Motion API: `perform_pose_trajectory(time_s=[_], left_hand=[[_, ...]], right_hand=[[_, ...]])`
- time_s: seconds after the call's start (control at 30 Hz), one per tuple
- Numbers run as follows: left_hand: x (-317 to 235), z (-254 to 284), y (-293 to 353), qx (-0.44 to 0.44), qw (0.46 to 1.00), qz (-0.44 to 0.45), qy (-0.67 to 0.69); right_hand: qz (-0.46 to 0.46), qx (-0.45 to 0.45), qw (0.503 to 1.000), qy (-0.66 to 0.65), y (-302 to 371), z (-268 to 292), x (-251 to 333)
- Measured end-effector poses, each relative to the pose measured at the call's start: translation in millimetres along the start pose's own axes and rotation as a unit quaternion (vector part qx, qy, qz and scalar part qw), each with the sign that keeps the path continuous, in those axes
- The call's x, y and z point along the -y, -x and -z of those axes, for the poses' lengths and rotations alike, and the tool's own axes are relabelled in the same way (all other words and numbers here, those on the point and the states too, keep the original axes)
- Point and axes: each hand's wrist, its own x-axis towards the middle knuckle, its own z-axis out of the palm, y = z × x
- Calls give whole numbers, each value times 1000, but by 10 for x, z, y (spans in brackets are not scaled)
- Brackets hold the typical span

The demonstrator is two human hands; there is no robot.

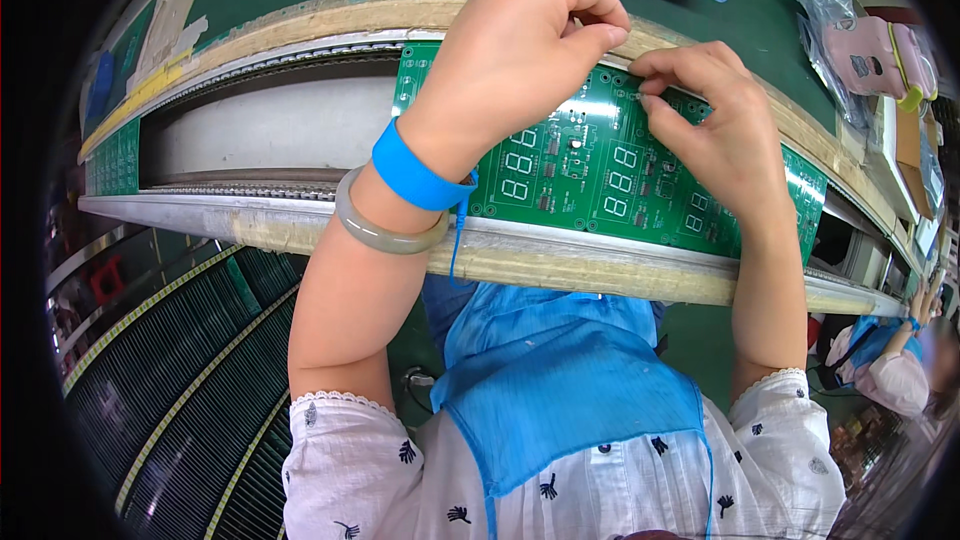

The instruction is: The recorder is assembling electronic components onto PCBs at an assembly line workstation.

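The green circuit board [600, 175] lies across the two conveyor rails [300, 225], its near edge on the front rail and its far edge under both hands. The left hand [515, 60] has its fingers curled nearly shut, pinching something too small to make out at the board's far edge. The right hand [715, 125] presses bent fingertips [655, 100] onto the board just beside it, holding nothing I can see. A small part could slip from that tight pinch and drop into the gap between the rails. Downward pressure at one edge might tilt the board off its rail, and the dangling blue wrist strap [420, 175] could snag on components
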Motion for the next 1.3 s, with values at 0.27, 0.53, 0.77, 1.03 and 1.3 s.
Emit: perform_pose_trajectory(time_s=[0.27, 0.53, 0.77, 1.03, 1.3], left_hand=[[7, -2, 11, -9, 998, -43, -41], [24, -13, 23, 0, 996, -47, -77], [21, 2, 54, 53, 991, -57, -105], [-27, -83, 74, 101, 976, -67, -183], [-74, -137, 73, 102, 967, -89, -214]], right_hand=[[-3, 9, 1000, 29, -3, -16, 49], [12, -1, 997, 70, -19, -53, 93], [0, -10, 1000, 14, 3, -29, 39], [-60, -48, 993, -93, 30, 77, -93], [-48, -49, 996, -59, 43, 112, -132]])
